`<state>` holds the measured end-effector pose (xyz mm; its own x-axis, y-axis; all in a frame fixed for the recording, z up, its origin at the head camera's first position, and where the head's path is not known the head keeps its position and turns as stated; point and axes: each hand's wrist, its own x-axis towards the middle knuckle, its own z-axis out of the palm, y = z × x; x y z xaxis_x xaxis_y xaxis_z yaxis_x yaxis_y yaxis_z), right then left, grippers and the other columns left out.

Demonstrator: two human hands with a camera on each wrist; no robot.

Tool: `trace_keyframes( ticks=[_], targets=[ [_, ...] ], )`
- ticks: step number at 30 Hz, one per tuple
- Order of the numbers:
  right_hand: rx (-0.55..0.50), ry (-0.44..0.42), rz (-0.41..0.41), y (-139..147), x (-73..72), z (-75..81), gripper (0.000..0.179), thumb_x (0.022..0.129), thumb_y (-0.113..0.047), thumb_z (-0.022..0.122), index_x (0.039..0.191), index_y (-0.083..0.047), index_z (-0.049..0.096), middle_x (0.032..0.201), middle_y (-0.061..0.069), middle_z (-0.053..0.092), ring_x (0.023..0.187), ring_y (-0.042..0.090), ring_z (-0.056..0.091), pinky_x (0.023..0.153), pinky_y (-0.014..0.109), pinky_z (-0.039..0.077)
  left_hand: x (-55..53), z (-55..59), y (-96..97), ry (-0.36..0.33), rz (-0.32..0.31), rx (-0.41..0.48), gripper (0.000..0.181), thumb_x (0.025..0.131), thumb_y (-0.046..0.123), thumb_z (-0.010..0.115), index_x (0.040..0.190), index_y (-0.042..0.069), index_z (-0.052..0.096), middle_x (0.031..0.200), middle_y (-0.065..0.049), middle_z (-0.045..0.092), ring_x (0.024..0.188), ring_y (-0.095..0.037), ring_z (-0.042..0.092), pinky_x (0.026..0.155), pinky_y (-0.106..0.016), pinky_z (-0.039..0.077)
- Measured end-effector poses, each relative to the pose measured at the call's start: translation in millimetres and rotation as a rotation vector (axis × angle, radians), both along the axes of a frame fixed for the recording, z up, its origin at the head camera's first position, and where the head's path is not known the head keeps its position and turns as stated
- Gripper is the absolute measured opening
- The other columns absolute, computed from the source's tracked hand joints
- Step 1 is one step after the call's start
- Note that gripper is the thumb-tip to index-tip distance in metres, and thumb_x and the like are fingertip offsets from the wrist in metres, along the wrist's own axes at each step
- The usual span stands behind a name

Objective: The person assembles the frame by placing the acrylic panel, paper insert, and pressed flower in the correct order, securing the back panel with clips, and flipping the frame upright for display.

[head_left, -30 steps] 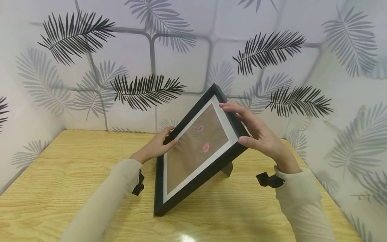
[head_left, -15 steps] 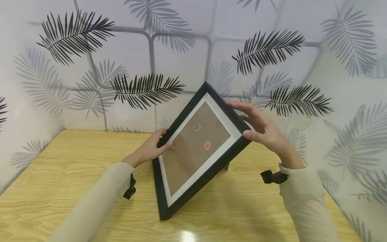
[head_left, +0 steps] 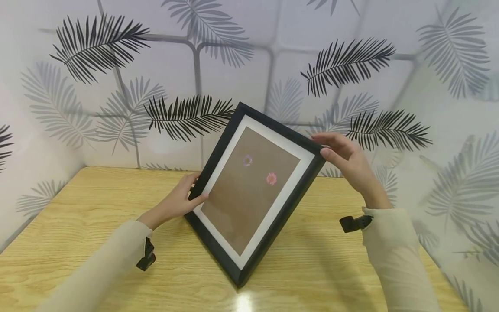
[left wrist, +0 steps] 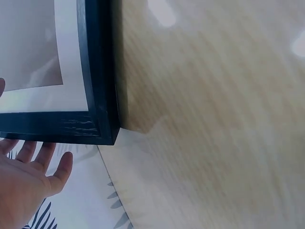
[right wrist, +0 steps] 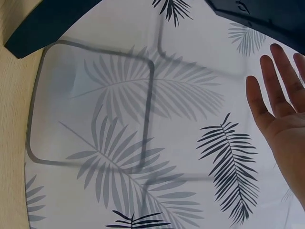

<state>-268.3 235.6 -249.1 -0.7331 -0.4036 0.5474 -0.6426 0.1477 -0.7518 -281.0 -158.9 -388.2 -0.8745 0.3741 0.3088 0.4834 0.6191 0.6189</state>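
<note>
A picture frame (head_left: pixel 218 143) with a black border, white mat and brown backing is tilted on one corner, its lowest corner close over the table. A pink flower (head_left: pixel 271 178) and a purple flower (head_left: pixel 247 160) show on the brown part. My left hand (head_left: pixel 175 201) holds its left side, thumb on the front and fingers behind. At the upper right corner, my right hand (head_left: pixel 348 160) pinches the border between thumb and fingers. The left wrist view shows a frame corner (left wrist: pixel 102 129) beside the left fingers. In the right wrist view a dark stand leg (right wrist: pixel 43 28) juts from behind.
The wood-grain table (head_left: pixel 117 195) extends on both sides of the frame. Behind it and to the right rise walls (head_left: pixel 312 26) with a leaf pattern. Black straps with small boxes (head_left: pixel 355 223) sit on both wrists.
The frame has turned to face me more squarely, its top corner swinging left. My left hand has moved left and down, my right hand slightly right and up. The stand leg has gone from the head view.
</note>
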Motion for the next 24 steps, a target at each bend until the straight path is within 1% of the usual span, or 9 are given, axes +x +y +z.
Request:
trace_keyframes(
  ticks=[5, 8, 12, 15, 19, 24],
  targets=[
    [-0.025, 0.041, -0.056, 3, -11.0, -2.0, 0.026, 0.091, -0.006, 0.053, 0.116, -0.003, 0.059, 0.113, -0.009, 0.063, 0.109, 0.005, 0.054, 0.09, 0.016, 0.041, 12.2, -0.6, -5.1, -0.01, -0.025, 0.041, 0.06, 0.088, 0.02, 0.06, 0.135, -0.005, 0.031, 0.127, -0.023, 0.039, 0.109, -0.033, 0.045, 0.091, -0.048, 0.041],
    [-0.016, 0.06, -0.107, 4, -16.5, -2.0, 0.025, 0.091, -0.008, 0.054, 0.114, -0.001, 0.059, 0.11, -0.01, 0.063, 0.106, 0.005, 0.055, 0.089, 0.015, 0.042, 19.6, -0.5, -8.6, -0.054, -0.03, 0.049, 0.06, 0.089, 0.021, 0.059, 0.135, -0.002, 0.029, 0.127, -0.023, 0.042, 0.108, -0.034, 0.049, 0.086, -0.048, 0.045],
    [0.023, 0.064, -0.178, 2, -22.2, -0.1, 0.027, 0.092, -0.014, 0.054, 0.115, -0.001, 0.058, 0.11, -0.011, 0.062, 0.105, 0.005, 0.056, 0.087, 0.015, 0.043, 29.2, -1.0, -13.4, -0.105, -0.028, 0.034, 0.06, 0.09, 0.024, 0.058, 0.137, 0.003, 0.026, 0.129, -0.024, 0.044, 0.108, -0.037, 0.052, 0.083, -0.051, 0.046],
    [0.044, 0.041, -0.214, 0, -26.9, 1.2, 0.029, 0.092, -0.019, 0.054, 0.117, -0.003, 0.057, 0.11, -0.011, 0.061, 0.104, 0.004, 0.056, 0.086, 0.014, 0.044, 35.0, -2.8, -16.6, -0.095, -0.037, 0.03, 0.061, 0.089, 0.022, 0.059, 0.136, 0.003, 0.026, 0.127, -0.023, 0.045, 0.105, -0.036, 0.053, 0.085, -0.052, 0.044],
    [0.039, 0.012, -0.228, -4, -35.1, 2.2, 0.032, 0.092, -0.022, 0.054, 0.118, -0.004, 0.056, 0.109, -0.01, 0.061, 0.101, 0.005, 0.057, 0.084, 0.015, 0.045, 42.1, -4.6, -21.4, -0.07, -0.056, 0.035, 0.061, 0.087, 0.016, 0.062, 0.134, 0.002, 0.027, 0.124, -0.021, 0.048, 0.101, -0.032, 0.056, 0.085, -0.052, 0.043],
    [0.045, 0.02, -0.26, -9, -45.5, 2.6, 0.036, 0.092, -0.024, 0.055, 0.118, -0.001, 0.056, 0.104, -0.01, 0.063, 0.091, 0.006, 0.059, 0.078, 0.017, 0.048, 47.4, -5.4, -26.8, -0.079, -0.098, 0.053, 0.061, 0.085, 0.01, 0.063, 0.134, 0.001, 0.029, 0.12, -0.019, 0.05, 0.099, -0.03, 0.058, 0.085, -0.049, 0.045]
  ],
)
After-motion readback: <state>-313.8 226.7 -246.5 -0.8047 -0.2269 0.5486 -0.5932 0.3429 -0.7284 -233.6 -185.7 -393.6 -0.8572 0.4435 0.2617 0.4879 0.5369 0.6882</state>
